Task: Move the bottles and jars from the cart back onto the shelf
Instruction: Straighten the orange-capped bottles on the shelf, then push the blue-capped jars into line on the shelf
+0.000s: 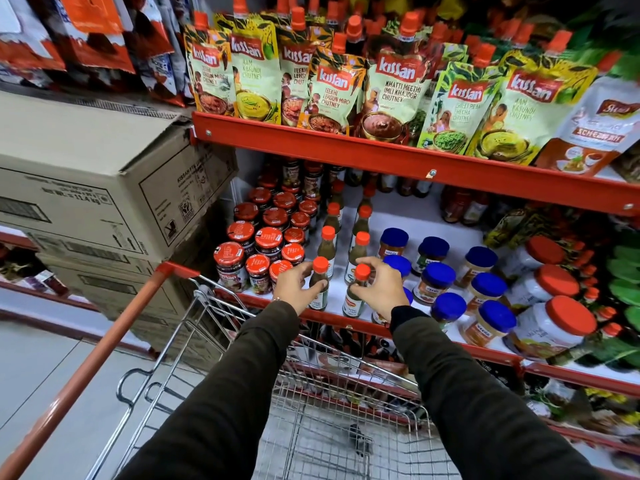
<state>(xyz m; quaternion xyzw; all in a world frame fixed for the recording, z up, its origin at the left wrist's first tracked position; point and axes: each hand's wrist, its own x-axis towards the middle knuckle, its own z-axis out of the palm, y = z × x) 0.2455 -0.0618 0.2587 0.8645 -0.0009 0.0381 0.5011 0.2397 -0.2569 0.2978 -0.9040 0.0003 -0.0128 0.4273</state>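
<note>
Two small sauce bottles with orange caps stand at the front of the middle shelf. My left hand grips the left bottle around its body. My right hand holds the right bottle around its neck and body. Behind them two rows of the same orange-capped bottles run to the back. The wire cart with an orange handle sits below my arms, and its basket looks empty apart from a dark blur.
Red-lidded jars fill the shelf left of the bottles. Blue-lidded jars and large red-lidded jars stand to the right. Chutney pouches hang over the upper shelf. Cardboard boxes are stacked at the left.
</note>
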